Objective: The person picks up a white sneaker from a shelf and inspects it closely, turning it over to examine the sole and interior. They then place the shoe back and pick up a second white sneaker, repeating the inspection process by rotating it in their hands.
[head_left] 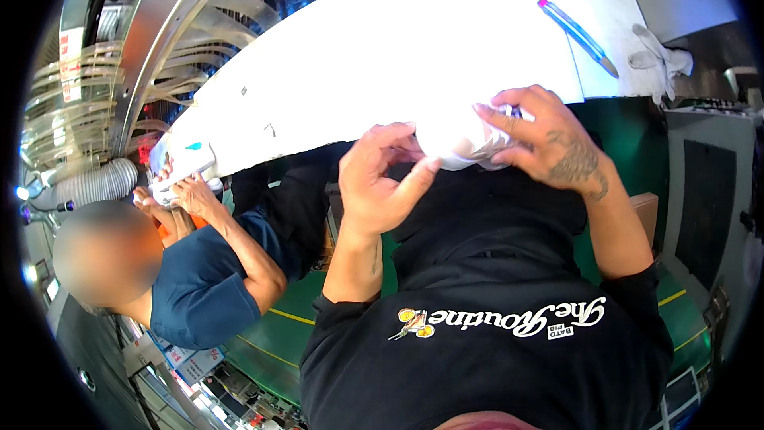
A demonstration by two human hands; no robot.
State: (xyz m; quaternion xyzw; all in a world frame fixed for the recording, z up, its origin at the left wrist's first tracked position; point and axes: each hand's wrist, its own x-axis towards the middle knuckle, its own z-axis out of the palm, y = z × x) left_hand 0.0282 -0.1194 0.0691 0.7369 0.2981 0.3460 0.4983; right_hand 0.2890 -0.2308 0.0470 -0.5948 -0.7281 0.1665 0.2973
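Observation:
Just off the front edge of the white worktop [382,56], a glossy white rounded piece [455,146] is between my two hands. Overexposure hides its exact kind. My right hand [549,139] grips its right end, fingers bent over the top and thumb below; some darker marks show near those fingers. At the left end, my left hand [378,179] has its thumb tip and curled fingers against the edge, with a gap between thumb and palm.
A blue pen-like tool [578,38] lies at the worktop's right, beside a white glove [660,60]. To my left, a co-worker in a dark blue shirt [208,287] handles a white part [185,179]. A grey corrugated hose [95,183] and clear tubes [203,48] run behind.

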